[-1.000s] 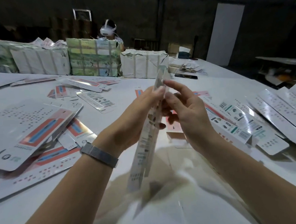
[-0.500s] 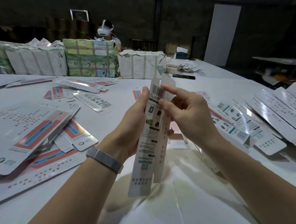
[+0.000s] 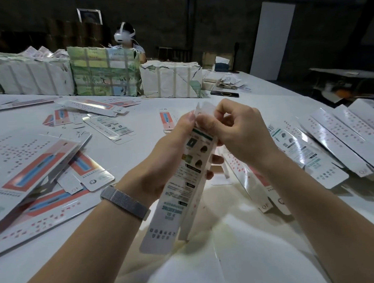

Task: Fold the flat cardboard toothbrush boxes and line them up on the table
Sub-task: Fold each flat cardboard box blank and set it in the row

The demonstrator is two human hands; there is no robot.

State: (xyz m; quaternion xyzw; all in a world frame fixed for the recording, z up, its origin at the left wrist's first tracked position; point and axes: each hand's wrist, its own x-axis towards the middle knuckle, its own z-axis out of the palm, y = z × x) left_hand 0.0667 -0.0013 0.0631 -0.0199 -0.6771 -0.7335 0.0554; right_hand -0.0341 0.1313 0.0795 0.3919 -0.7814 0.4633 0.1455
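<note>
Head view: the toothbrush box (image 3: 180,185) is held above the counter (image 3: 150,121), its long axis running up and away from the person. The left hand (image 3: 167,162) grips its middle; the right hand (image 3: 240,133) pinches the top flap (image 3: 204,109), nearest those fingers.

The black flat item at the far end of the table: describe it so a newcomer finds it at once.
Follow the white table to its far end, past the white strapped bundle. Just right of that bundle's base lies the black flat item, the only dark thing among pale cardboard and the paper scraps behind it.
</note>
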